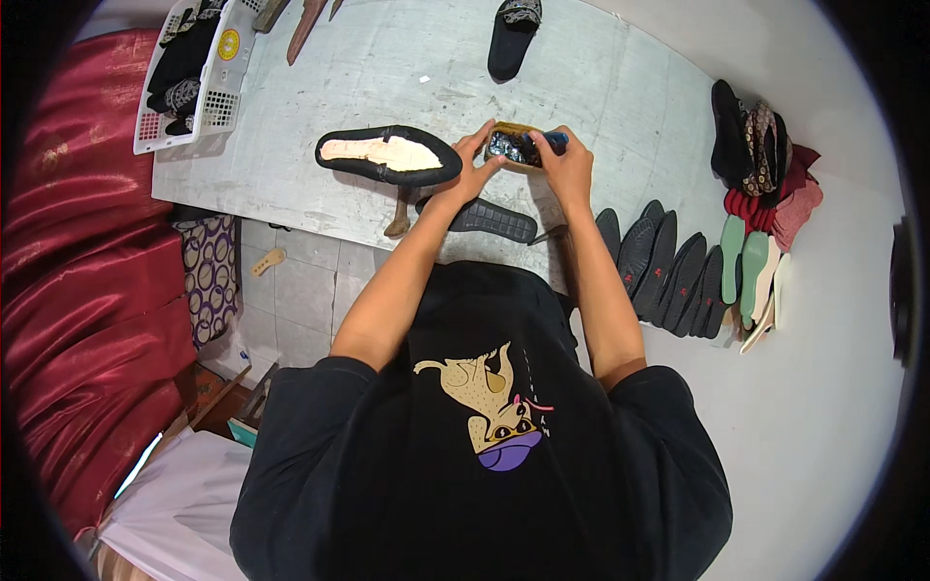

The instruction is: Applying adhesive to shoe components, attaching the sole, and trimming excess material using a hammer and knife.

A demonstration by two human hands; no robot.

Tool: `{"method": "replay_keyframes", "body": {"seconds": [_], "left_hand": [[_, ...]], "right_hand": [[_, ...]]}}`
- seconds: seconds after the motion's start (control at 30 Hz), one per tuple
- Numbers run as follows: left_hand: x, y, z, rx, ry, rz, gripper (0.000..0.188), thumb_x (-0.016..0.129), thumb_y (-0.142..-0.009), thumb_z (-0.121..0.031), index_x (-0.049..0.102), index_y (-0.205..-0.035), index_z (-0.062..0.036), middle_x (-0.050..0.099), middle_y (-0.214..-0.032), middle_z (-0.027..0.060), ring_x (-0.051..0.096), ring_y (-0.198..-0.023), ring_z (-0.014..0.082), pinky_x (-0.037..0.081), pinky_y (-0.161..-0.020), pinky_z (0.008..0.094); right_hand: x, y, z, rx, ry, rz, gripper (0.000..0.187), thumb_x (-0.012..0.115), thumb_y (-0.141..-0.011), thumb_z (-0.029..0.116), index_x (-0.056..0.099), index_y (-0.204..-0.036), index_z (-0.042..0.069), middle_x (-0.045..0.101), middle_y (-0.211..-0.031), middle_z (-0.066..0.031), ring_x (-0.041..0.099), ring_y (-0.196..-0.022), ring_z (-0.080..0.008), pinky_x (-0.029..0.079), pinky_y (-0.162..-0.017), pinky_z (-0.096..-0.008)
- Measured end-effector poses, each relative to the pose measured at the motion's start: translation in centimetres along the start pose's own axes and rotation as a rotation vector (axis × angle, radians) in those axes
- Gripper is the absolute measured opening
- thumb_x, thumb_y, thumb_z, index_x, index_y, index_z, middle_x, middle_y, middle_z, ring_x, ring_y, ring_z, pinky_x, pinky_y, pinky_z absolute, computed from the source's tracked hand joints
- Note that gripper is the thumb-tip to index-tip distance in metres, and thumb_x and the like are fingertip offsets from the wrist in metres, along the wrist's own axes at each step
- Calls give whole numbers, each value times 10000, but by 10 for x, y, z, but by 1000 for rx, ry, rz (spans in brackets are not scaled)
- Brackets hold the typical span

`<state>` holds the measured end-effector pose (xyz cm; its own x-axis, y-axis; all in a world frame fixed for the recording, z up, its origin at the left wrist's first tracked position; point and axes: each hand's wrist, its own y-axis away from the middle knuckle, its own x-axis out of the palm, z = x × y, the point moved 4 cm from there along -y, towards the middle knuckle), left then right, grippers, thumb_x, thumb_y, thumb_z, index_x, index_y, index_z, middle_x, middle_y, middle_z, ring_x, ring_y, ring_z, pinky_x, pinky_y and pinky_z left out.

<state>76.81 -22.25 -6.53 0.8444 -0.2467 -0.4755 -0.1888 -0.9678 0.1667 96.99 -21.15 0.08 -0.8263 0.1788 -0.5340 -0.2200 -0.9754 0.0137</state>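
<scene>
My left hand (pixel 471 167) grips the left side of a small yellowish container (pixel 528 127) with dark, shiny contents. In my right hand (pixel 572 165) is a blue-handled tool (pixel 556 141), its working end down in the container and hidden. Left of my left hand lies a black slipper (pixel 334 138), underside up, showing a pale bottom. Below my hands, a black ridged shoe sole (pixel 494 221) rests near the table's front edge. A hammer (pixel 397 225) lies beside it, partly behind my left forearm.
A white plastic basket (pixel 221 108) of black slippers stands at the far left. Another slipper (pixel 511 44) lies at the back. Several black soles (pixel 659 257), green insoles (pixel 754 266) and dark patterned slipper parts (pixel 760 145) line the right side. Wooden pieces (pixel 308 31) lie at the back left.
</scene>
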Motion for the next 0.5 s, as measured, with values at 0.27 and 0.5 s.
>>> {"method": "replay_keyframes", "body": {"seconds": [0.27,0.5], "left_hand": [[-61,69,29,-18,-249,-185,285,720,-926,-192,742,-1183,-70,706,-1196,141,638,-1186,333,487,-1019,413],[-100,156,21,-9,-385,-266,435,777,-813,-148,710,-1226,-27,598,-1338,189,526,-1252,418,454,-1078,451]], "right_hand": [[-30,23,21,65,-280,-27,260,737,-962,230,656,-860,5,698,-705,-55,635,-656,-98,492,-609,-277],[42,93,34,-23,-223,437,157,711,-940,183,678,-894,37,716,-697,-85,688,-642,-124,524,-632,-300]]}}
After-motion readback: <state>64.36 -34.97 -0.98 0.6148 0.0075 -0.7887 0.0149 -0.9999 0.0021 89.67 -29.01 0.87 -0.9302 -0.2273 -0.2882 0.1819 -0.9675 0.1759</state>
